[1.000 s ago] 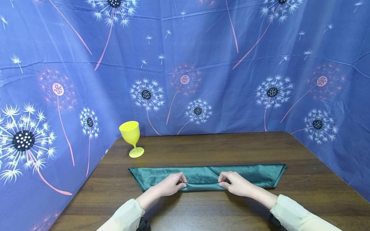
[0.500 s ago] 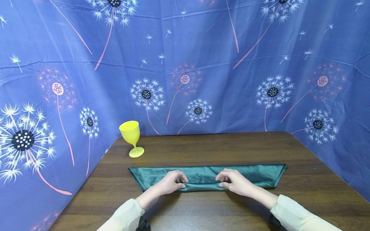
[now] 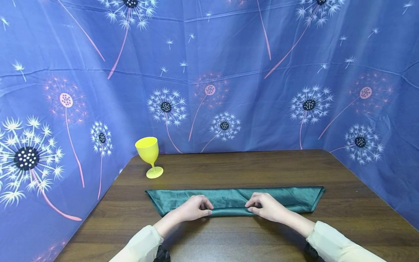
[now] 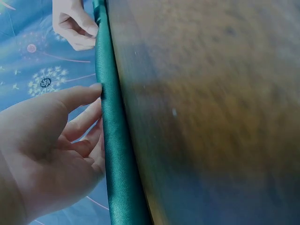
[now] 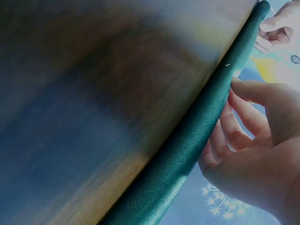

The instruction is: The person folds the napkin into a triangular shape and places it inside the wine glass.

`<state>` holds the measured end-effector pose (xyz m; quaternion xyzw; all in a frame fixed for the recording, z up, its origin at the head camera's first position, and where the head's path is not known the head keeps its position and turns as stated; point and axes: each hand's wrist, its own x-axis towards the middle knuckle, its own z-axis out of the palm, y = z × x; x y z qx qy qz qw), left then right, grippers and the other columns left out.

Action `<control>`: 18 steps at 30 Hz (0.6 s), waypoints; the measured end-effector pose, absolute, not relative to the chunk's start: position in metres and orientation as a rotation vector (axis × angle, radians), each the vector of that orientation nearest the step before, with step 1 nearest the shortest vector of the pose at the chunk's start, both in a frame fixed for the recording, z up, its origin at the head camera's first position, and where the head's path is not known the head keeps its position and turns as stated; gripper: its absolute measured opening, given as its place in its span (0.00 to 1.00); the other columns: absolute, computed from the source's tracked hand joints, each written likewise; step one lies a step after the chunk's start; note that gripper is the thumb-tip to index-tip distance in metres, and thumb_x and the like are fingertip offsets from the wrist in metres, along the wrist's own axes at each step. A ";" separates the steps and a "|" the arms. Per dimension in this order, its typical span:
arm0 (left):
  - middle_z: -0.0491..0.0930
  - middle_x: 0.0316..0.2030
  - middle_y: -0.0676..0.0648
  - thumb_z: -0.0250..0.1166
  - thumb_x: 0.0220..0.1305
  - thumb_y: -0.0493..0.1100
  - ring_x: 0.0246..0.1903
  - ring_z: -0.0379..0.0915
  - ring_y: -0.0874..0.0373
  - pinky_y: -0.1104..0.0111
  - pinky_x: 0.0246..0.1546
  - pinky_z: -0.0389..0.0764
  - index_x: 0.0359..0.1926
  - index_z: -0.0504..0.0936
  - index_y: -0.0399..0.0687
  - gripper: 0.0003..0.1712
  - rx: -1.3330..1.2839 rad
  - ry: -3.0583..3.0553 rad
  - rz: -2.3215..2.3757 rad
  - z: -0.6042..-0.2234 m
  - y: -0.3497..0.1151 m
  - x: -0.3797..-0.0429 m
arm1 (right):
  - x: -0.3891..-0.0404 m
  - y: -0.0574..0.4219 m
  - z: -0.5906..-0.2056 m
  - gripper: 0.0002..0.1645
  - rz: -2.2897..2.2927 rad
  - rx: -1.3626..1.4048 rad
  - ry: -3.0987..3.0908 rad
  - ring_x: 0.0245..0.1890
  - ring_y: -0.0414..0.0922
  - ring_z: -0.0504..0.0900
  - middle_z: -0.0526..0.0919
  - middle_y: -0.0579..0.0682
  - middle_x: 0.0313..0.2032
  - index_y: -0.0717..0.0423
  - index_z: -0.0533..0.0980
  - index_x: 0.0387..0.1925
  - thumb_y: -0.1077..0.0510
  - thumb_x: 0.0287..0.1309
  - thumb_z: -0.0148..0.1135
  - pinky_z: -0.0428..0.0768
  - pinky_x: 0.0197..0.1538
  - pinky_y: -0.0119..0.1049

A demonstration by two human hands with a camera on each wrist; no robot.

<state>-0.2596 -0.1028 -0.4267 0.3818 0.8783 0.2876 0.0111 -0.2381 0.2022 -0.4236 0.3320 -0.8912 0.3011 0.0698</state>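
A shiny dark green cloth lies folded in a long band across the table, its near edge rolled into a narrow tube. My left hand is at the left part of this roll, thumb on the near side and fingers curled over it. The right hand pinches the roll the same way, a short stretch to the right. In the left wrist view, the thumb meets the smooth roll. From the right wrist, the other thumb shows against the roll, with the fingers partly hidden behind it.
A yellow goblet stands upright at the table's back left, beyond the cloth. The brown wooden table extends on every side of the cloth. A blue curtain with dandelion prints hangs behind and along both sides.
The fingers of both hands loosened and spread slightly, then drew in on the roll again. The cloth's near edge sits very slightly farther away. The goblet has not moved.
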 end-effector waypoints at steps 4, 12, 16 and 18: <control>0.80 0.34 0.52 0.70 0.53 0.43 0.31 0.70 0.65 0.76 0.35 0.73 0.36 0.83 0.47 0.09 1.159 2.746 0.868 -0.425 -0.103 -0.259 | -0.237 0.203 -0.423 0.08 0.887 1.034 -2.681 0.27 0.30 0.71 0.81 0.42 0.31 0.55 0.83 0.36 0.57 0.54 0.66 0.74 0.30 0.30; 0.80 0.36 0.50 0.70 0.53 0.41 0.34 0.73 0.61 0.74 0.38 0.74 0.38 0.83 0.45 0.11 1.173 2.735 0.833 -0.425 -0.103 -0.259 | -0.237 0.204 -0.424 0.17 0.839 1.044 -2.738 0.35 0.36 0.77 0.81 0.42 0.33 0.55 0.83 0.38 0.49 0.48 0.70 0.77 0.37 0.31; 0.81 0.37 0.51 0.68 0.55 0.41 0.35 0.74 0.61 0.74 0.39 0.74 0.39 0.83 0.46 0.09 1.169 2.752 0.818 -0.425 -0.102 -0.258 | -0.237 0.205 -0.425 0.18 0.855 1.018 -2.763 0.36 0.35 0.77 0.81 0.41 0.34 0.54 0.83 0.38 0.48 0.47 0.71 0.76 0.38 0.31; 0.81 0.37 0.51 0.68 0.56 0.42 0.34 0.73 0.63 0.74 0.38 0.74 0.39 0.83 0.46 0.09 1.170 2.759 0.814 -0.425 -0.102 -0.258 | -0.237 0.205 -0.425 0.18 0.857 1.010 -2.771 0.36 0.35 0.76 0.81 0.40 0.34 0.53 0.83 0.38 0.48 0.46 0.71 0.76 0.38 0.31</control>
